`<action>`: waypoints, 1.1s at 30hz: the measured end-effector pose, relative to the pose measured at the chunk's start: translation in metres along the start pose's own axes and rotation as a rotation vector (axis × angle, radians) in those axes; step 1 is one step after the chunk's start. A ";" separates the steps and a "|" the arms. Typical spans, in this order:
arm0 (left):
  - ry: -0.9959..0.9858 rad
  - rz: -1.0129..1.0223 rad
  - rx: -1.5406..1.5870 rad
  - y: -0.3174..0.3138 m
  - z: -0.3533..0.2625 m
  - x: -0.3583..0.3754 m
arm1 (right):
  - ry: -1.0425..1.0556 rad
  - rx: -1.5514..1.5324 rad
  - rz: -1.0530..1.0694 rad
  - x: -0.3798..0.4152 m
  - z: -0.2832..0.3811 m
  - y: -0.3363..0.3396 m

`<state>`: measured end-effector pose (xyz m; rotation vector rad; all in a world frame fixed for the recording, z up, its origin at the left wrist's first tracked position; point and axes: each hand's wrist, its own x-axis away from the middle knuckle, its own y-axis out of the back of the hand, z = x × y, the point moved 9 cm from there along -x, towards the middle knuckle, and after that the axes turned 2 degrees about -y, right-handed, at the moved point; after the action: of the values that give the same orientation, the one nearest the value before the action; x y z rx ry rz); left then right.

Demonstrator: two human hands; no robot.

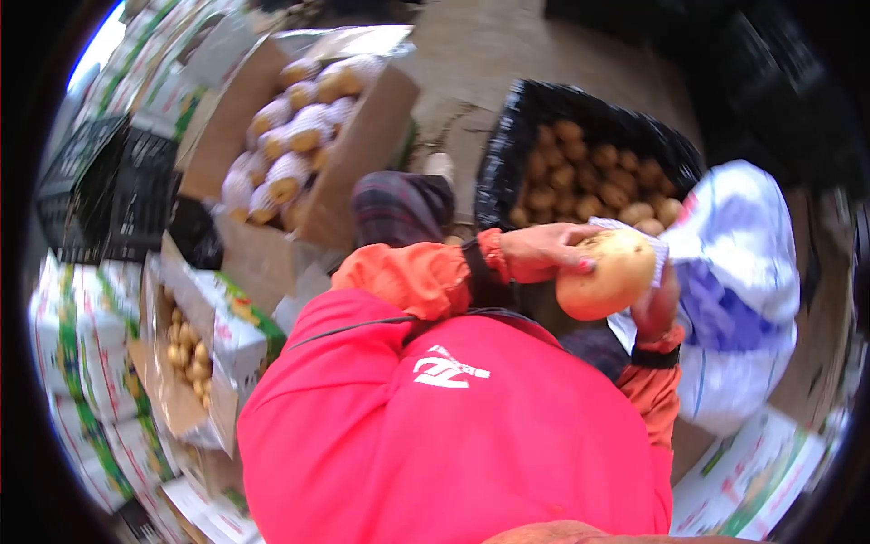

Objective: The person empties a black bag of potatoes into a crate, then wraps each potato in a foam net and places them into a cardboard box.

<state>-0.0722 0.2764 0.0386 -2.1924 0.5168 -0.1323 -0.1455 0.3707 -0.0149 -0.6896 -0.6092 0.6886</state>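
In front of my lap is a large, smooth, yellow-tan potato. My left hand grips its upper left side, with fingers curled over the top. Along the potato's right side lies a white foam net sleeve. My right hand is closed around the sleeve and the potato's far side, its fingertips mostly hidden. Just beyond the hands stands a crate lined with black plastic, holding many smaller brown potatoes. Close to my right hand is a white bag with purplish-white contents.
An open carton at the upper left holds net-wrapped potatoes. Below it, another carton contains small bare potatoes. Printed cartons and a dark plastic crate stack up at left. A printed carton lies lower right.
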 end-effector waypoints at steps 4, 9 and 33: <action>-0.086 -0.096 0.086 0.017 -0.025 0.023 | 0.372 1.093 0.224 -0.009 -0.010 -0.089; -0.226 -0.576 -0.429 0.084 -0.064 0.065 | 0.707 1.188 -0.049 -0.039 0.008 -0.119; 0.610 -1.098 -2.596 0.333 -0.311 0.347 | 0.426 1.158 -0.501 0.039 0.036 0.028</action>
<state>0.0528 -0.2746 -0.0535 -4.5788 -1.3670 -1.3681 -0.1564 0.4285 -0.0023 0.3988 0.0777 0.3059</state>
